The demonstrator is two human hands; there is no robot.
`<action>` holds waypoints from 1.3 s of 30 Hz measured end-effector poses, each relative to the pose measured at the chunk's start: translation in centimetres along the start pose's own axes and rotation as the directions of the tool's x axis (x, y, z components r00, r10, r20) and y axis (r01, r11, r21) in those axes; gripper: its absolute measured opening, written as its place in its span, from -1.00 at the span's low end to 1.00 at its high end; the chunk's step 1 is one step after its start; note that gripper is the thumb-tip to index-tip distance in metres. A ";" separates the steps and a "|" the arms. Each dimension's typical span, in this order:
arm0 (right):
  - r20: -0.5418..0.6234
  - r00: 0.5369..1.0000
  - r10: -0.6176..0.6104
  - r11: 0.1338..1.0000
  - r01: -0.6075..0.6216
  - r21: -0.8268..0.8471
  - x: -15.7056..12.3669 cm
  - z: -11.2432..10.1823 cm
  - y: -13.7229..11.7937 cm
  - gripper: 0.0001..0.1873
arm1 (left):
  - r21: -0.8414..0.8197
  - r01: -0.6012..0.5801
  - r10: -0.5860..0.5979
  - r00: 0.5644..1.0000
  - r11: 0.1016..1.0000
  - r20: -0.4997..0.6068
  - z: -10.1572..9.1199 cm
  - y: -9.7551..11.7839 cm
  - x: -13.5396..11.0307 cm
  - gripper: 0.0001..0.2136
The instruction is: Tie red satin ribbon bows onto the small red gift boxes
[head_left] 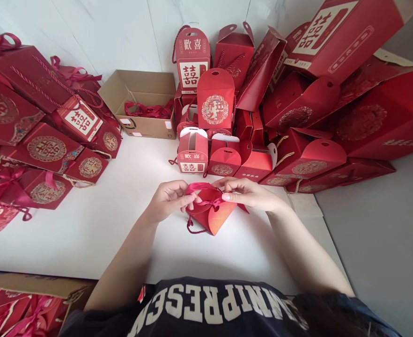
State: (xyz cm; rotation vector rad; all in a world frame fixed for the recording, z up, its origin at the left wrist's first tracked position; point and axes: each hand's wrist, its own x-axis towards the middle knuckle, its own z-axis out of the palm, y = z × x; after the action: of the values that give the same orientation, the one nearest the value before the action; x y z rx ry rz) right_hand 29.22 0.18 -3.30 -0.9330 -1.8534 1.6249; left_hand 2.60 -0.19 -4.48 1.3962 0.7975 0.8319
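Note:
A small red gift box (217, 219) sits on the white table in front of me, with a dark red twisted cord loop hanging from its near side. On top of it a crimson ribbon (215, 203) is knotted, with loops to both sides. My left hand (171, 199) pinches the ribbon's left loop between thumb and fingers. At the other side my right hand (247, 193) has thumb and fingertips closed on the ribbon's right part, and a ribbon tail hangs below it. The box's far side is partly hidden by ribbon and hands.
Several red boxes (215, 98) stand stacked behind the hands, with larger ones (299, 103) to the right. More ribboned boxes (47, 147) pile up at the left. A cardboard box (150, 127) of ribbons stands at the back; another carton (34, 284) with red boxes is at lower left.

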 end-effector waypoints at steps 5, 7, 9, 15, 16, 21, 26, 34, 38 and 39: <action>-0.029 1.000 0.003 0.999 -0.004 -0.039 -0.6 0.2 -0.8 -0.60 | 0.084 0.000 0.015 0.983 0.996 -0.182 0.8 1.4 -1.2 -0.83; -0.032 0.999 0.001 0.998 -0.003 -0.064 -0.7 0.3 -1.1 -0.64 | 0.078 -0.010 0.025 0.979 0.997 -0.203 1.0 1.4 -2.1 -0.83; -0.030 1.000 -0.003 0.996 0.001 -0.086 -0.8 0.4 -1.3 -0.66 | 0.093 -0.029 0.050 0.971 0.995 -0.233 1.2 1.0 -3.1 -0.76; -0.024 1.000 0.010 0.995 -0.013 -0.103 -0.7 0.5 -1.5 -0.63 | 0.646 -0.173 0.540 0.726 0.744 -0.427 3.1 1.0 -5.0 -0.52; -0.025 1.000 0.011 0.994 -0.014 -0.104 -0.7 0.5 -1.5 -0.63 | 0.767 -0.190 0.628 0.705 0.614 -0.329 3.4 1.4 -5.0 -0.52; -0.022 1.000 -0.016 0.993 0.013 -0.115 -0.8 0.5 -1.4 -0.66 | 0.897 -0.416 0.516 0.807 0.151 0.288 3.8 2.6 -4.0 -0.60; -0.037 0.999 -0.006 0.992 0.001 -0.128 -0.9 0.5 -1.2 -0.66 | 0.910 -0.355 0.370 0.892 0.214 0.261 3.1 2.1 -3.3 -0.59; -0.023 1.000 -0.004 0.994 0.001 -0.112 -0.9 0.4 -1.1 -0.66 | 0.921 0.108 0.315 0.919 0.375 -0.236 0.9 1.3 -4.0 -0.78; -0.026 0.999 0.023 0.992 -0.026 -0.121 -0.9 0.4 -1.1 -0.65 | 0.940 0.125 0.414 0.873 0.317 -0.256 1.0 1.8 -3.6 -0.77; -0.026 0.999 0.021 0.992 -0.024 -0.125 -0.9 0.4 -1.1 -0.65 | 0.942 0.036 0.406 0.896 0.333 -0.178 1.2 2.0 -3.5 -0.74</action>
State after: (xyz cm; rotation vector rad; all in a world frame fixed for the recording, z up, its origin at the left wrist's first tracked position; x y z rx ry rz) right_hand 29.35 -0.84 -2.23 -1.0255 -1.9538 1.5170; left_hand 1.91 -3.80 -2.51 2.4556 1.6248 0.8641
